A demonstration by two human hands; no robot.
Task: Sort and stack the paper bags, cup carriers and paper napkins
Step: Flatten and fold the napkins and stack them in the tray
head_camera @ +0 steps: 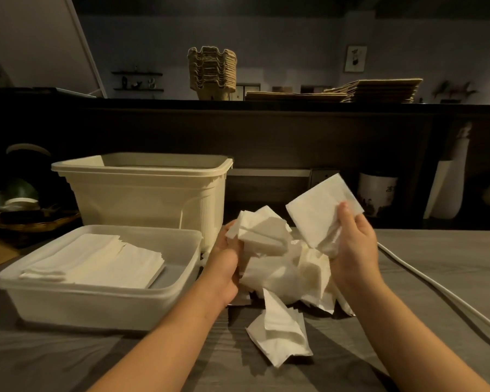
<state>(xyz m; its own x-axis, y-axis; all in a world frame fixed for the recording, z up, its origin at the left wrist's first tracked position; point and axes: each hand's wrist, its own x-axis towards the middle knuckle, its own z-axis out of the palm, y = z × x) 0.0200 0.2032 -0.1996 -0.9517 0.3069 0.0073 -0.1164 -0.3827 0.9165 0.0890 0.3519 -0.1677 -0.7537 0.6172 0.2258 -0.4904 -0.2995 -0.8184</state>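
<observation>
While a heap [289, 275] of napkins lay on the table [422, 321] between them, the left hand [227, 258] curled round a bunch [262, 233] and the right hand [354, 244] pinched one folded napkin [317, 210] above it. A neat stack [96, 258] sat in the tray [96, 291]; carriers [211, 72] and, seemingly, bags [379, 90] stood on the dim shelf [153, 104].

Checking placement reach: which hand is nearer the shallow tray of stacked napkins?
Left. The left hand sits just right of the tray; the right hand is farther right, beyond the loose napkins.
</observation>
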